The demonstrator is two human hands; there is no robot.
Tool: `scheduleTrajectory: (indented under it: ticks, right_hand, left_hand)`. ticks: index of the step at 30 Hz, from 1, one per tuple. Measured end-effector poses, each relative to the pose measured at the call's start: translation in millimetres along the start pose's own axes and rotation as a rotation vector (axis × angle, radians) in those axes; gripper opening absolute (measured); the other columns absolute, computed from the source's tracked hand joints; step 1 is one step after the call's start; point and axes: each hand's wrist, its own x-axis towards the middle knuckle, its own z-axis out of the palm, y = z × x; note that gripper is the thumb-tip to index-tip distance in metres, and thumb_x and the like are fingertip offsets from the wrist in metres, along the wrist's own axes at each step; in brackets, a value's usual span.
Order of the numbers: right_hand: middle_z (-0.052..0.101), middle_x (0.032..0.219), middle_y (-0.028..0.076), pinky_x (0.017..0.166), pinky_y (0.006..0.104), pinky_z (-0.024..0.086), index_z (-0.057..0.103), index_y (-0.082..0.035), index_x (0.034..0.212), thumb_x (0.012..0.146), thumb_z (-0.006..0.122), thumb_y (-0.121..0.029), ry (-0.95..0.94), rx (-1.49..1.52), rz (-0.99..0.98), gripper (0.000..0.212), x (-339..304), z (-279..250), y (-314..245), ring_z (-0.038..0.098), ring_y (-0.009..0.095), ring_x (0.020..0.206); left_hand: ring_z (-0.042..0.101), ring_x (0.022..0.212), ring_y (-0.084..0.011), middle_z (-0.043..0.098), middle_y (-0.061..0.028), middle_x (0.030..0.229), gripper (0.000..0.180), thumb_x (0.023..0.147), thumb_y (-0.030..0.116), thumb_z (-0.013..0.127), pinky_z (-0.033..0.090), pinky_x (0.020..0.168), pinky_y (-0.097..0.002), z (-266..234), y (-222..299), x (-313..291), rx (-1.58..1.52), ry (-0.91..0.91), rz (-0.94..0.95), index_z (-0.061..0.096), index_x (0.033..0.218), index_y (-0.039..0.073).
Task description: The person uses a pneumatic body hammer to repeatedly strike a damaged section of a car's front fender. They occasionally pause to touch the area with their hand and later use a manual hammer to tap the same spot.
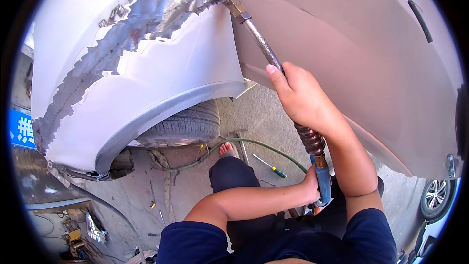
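Note:
A slide hammer dent puller [264, 44] slants from my lap up to the car. My left hand [311, 185] is closed round its blue handle [323, 181]. Further up, my right hand [305, 95] is wrapped about the tool, with bare steel rod above it and a dark ribbed section [310, 139] below. The clamp-like metal head [234, 7] meets the rear edge of the white fender [166, 68], by the gap to the door; its exact contact is too small to make out. A jagged strip of bare ground metal [132, 34] crosses the fender.
The large door panel [342, 54] stands at the right. Below the fender is a tyre [185, 122]. A green hose [264, 145] runs across the floor to the handle, past a screwdriver [273, 167]. A black cable [420, 19] hangs over the door. Another car's wheel [436, 197] is at far right.

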Motion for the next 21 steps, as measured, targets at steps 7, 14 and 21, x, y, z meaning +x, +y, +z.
scheduleTrajectory:
  ticks: [7, 14, 21]
  right_hand:
    - [0.058, 0.071, 0.026, 0.068, 0.0464, 0.047, 0.054, 0.008, 0.084, 0.1, 0.043, -0.04, -0.032, -0.011, -0.006, 0.052, 5.3, -3.9, 4.0, 0.061, 0.04, 0.071]
    - [0.058, 0.068, 0.005, 0.058, 0.0288, 0.048, 0.057, 0.001, 0.09, 0.081, 0.068, -0.025, -0.252, 0.055, -0.077, 0.029, -16.8, -10.7, 36.2, 0.06, 0.013, 0.064]
    - [0.056, 0.06, 0.005, 0.05, 0.0292, 0.048, 0.057, 0.003, 0.089, 0.077, 0.065, -0.013, -0.227, 0.533, 0.011, 0.021, 7.5, -12.1, 6.8, 0.059, 0.013, 0.052]
  left_hand:
    - [0.056, 0.068, -0.02, 0.059, -0.0074, 0.077, 0.04, 0.094, 0.044, 0.041, 0.048, 0.066, -0.0343, 3.4, -0.7, -2.2, -0.013, 0.047, 0.006, 0.057, 0.083, 0.01]
    - [0.056, 0.07, -0.0225, 0.053, -0.0121, 0.078, 0.048, 0.092, 0.053, 0.04, 0.052, 0.067, -0.0363, 10.4, 7.7, -18.8, 0.018, 0.038, 0.004, 0.051, 0.081, 0.007]
    - [0.056, 0.068, -0.0213, 0.054, -0.0096, 0.073, 0.054, 0.09, 0.06, 0.038, 0.051, 0.064, -0.0351, 23.4, 10.7, -24.8, 0.012, 0.139, -0.009, 0.053, 0.082, 0.009]
